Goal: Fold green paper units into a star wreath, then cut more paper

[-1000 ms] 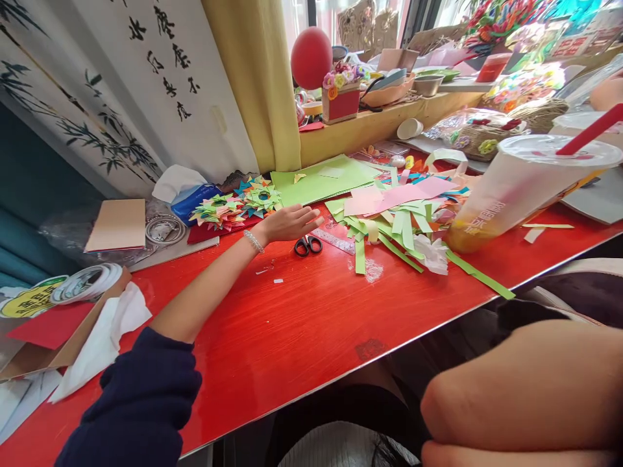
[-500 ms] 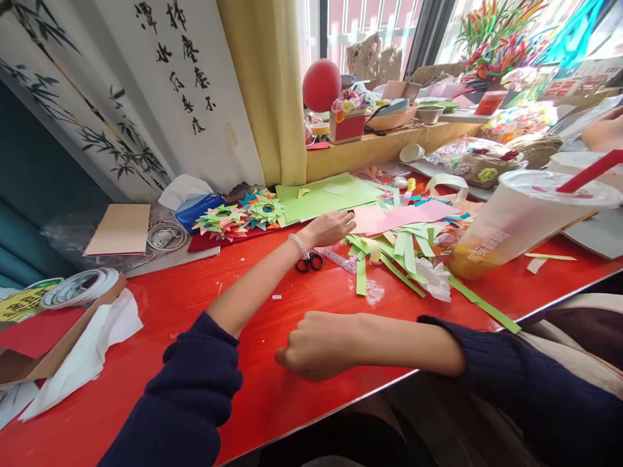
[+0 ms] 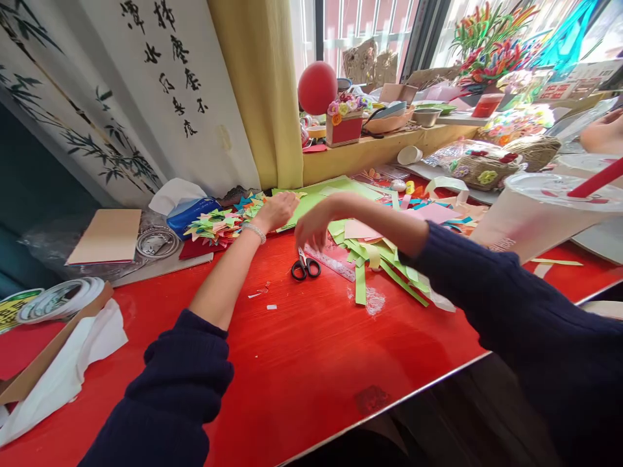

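My left hand (image 3: 278,210), with a beaded bracelet at its wrist, is over the right end of the folded paper stars (image 3: 221,224), beside the green paper sheets (image 3: 335,189). Its fingers are bunched, and anything inside them is hidden. My right hand (image 3: 314,224) hangs bent at the wrist, fingers pointing down and loosely apart, just above the black-handled scissors (image 3: 305,266). Nothing shows in it. A clear pinkish ruler (image 3: 335,264) lies right of the scissors, next to green paper strips (image 3: 360,282) and pink paper (image 3: 360,230).
A tall cup with a red straw (image 3: 530,211) stands at the right. Left are a cardboard box (image 3: 58,353), a coiled cable (image 3: 158,241) and a blue tissue pack (image 3: 192,214). Another person's hand (image 3: 603,133) shows at the right edge.
My left hand has moved left from the pink paper to the paper stars. My right hand has gone from a fist near the table's front edge up and forward to the scissors, its fingers loosened.
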Demonstrator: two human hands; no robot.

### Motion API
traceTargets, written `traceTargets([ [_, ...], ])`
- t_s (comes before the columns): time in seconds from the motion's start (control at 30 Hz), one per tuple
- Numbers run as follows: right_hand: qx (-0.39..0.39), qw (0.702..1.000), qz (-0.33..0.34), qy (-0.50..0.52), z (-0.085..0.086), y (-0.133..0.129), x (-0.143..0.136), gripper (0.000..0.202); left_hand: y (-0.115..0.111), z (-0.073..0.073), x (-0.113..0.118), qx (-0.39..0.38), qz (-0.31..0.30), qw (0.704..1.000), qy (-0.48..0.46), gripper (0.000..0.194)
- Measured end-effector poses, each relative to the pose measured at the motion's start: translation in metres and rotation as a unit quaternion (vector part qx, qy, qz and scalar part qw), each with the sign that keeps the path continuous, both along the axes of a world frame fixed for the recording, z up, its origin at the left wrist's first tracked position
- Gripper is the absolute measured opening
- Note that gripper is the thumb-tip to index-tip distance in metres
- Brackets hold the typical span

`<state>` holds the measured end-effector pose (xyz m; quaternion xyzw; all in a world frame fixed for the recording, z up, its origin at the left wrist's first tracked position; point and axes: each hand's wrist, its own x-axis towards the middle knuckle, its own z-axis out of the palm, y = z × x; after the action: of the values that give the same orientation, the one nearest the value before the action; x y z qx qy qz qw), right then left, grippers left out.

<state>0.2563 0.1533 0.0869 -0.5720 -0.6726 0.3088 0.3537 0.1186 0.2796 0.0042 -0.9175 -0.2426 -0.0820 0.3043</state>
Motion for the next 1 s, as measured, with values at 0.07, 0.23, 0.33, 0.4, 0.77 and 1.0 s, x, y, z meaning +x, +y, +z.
traceTargets([
  [0.07,-0.036,0.99,-0.039,-0.13,0.011,0.042,0.037,0.017,0.012,0.004,-0.008,-0.016,0.044,0.999,-0.013,0.039],
  [0.23,-0.046,0.931,-0.107,-0.347,0.004,0.101,0.11,0.025,0.038,0.007,-0.003,-0.06,0.125,0.99,-0.018,0.027],
  [0.33,-0.057,0.902,-0.094,-0.418,-0.022,0.122,0.125,0.04,0.051,0.0,0.013,-0.089,0.155,0.984,-0.025,0.034],
  [0.4,-0.051,0.89,-0.079,-0.446,-0.042,0.136,0.125,0.051,0.058,-0.006,0.024,-0.11,0.163,0.98,-0.029,0.038],
  [0.77,-0.076,0.859,-0.113,-0.493,-0.09,0.189,0.112,0.037,0.09,-0.02,0.05,-0.208,0.207,0.956,0.005,0.036],
  [1.0,-0.078,0.86,-0.109,-0.493,-0.078,0.179,0.111,0.037,0.093,-0.009,0.048,-0.268,0.238,0.934,-0.013,0.035],
])
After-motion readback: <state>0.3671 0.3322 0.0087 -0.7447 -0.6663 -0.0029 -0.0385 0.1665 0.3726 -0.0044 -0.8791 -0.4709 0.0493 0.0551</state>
